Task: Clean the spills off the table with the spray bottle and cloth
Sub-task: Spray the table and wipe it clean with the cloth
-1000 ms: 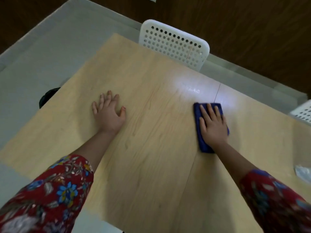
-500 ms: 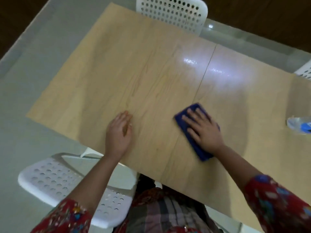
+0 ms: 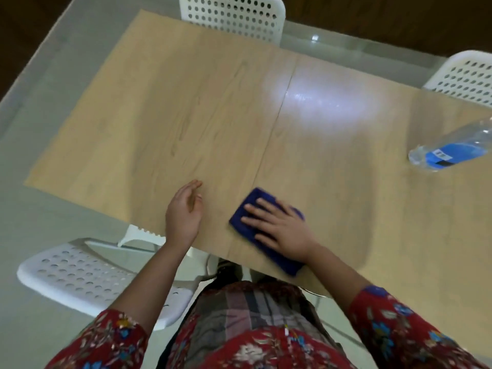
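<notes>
**Asker:** Cloth (image 3: pixel 251 199) first: where is it, and how are you holding it?

**Me:** I'm pressing it flat on the table (image 3: pixel 186 102) under my right hand (image 3: pixel 282 230). My fingers are lying straight and spread across it, not curling round it. Its long axis is running on a slant, from the far left down to the near right, and its near corner is sitting just beside the table's near edge.

**Asker:** And the other hand?

**Me:** My left hand (image 3: pixel 183 217) is hovering or resting lightly just left of the cloth, fingers loose, holding nothing. It's the nearer one to the bare wood on that side.

**Asker:** Which way is the spray bottle lying?

**Me:** I'm seeing a clear bottle (image 3: pixel 450 147) well apart to the right, its top running out of view, so my right hand is the nearer one.

**Asker:** Any writing?

**Me:** It's wearing a blue label with a small white patch, but I'm finding nothing readable on it.
</notes>
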